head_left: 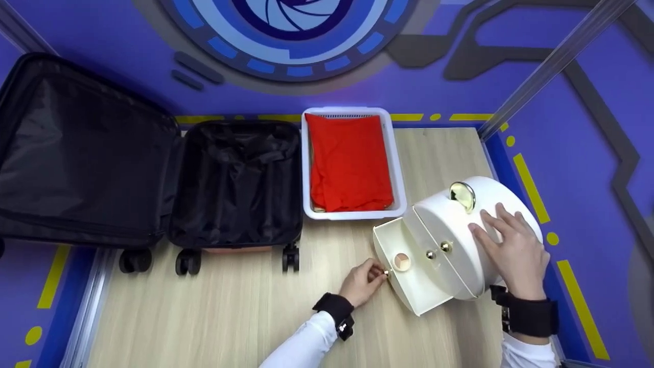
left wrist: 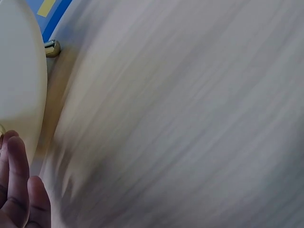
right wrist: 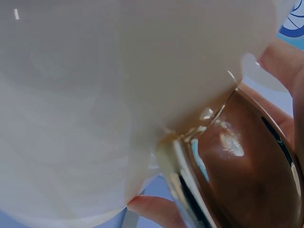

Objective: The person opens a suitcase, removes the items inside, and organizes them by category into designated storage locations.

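A white rounded cosmetic organizer [head_left: 442, 220] with gold knobs and a gold handle [head_left: 463, 196] stands at the right of the table. Its lower drawer [head_left: 426, 296] is pulled out toward the left. Inside lies a small round makeup compact [head_left: 401, 262] with beige and pinkish sections. My left hand [head_left: 360, 285] pinches the drawer knob [head_left: 386, 273] at the drawer's front; in the left wrist view its fingers [left wrist: 18, 161] are partly cut off. My right hand [head_left: 516, 253] rests on the organizer's curved casing, fingers spread, beside the handle, which looms large in the right wrist view.
An open black-lined suitcase [head_left: 237, 204] fills the left, its lid [head_left: 82, 158] leaning back. At the back middle, a white basket [head_left: 306, 191] holds folded red cloth [head_left: 350, 163]. Blue panels [head_left: 567, 153] wall the table's back and right.
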`<state>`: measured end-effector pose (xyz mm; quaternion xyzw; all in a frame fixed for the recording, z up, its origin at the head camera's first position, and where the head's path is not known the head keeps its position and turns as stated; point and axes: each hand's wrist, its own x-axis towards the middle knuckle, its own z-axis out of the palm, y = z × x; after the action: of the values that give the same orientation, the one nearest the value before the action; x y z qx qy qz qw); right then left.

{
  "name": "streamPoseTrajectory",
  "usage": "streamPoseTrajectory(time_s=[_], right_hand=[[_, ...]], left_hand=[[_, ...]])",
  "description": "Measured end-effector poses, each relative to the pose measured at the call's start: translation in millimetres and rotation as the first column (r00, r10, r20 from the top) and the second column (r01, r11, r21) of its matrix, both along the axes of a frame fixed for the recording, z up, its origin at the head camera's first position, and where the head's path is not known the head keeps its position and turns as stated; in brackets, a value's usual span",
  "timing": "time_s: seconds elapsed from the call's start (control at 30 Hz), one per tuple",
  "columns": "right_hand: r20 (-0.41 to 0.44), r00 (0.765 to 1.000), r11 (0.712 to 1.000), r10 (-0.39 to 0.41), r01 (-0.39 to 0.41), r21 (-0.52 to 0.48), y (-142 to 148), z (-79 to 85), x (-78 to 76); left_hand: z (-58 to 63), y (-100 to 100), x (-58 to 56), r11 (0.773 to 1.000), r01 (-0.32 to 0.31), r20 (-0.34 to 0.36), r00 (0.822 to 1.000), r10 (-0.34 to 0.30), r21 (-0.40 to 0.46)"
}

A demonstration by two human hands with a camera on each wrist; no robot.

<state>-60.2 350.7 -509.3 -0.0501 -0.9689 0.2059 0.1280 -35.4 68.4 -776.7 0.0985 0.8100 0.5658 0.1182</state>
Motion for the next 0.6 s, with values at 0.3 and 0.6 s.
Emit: streamPoseTrajectory(time_s=[0.3,0.6], right_hand=[[-0.002,1.0,1.0,-0.001,0.001,0.009,2,0.7,-0.1],[-0.042,0.998,0.999,0.037,-0.037,0.012,1,-0.8,-0.7]], left_hand=[[11.6,22,-19.3,0.991,0.056,-0.064,0.996,-0.063,-0.118],[18.4,47,-35.5,0.971,0.071,-0.166,0.98,-0.11,-0.227]])
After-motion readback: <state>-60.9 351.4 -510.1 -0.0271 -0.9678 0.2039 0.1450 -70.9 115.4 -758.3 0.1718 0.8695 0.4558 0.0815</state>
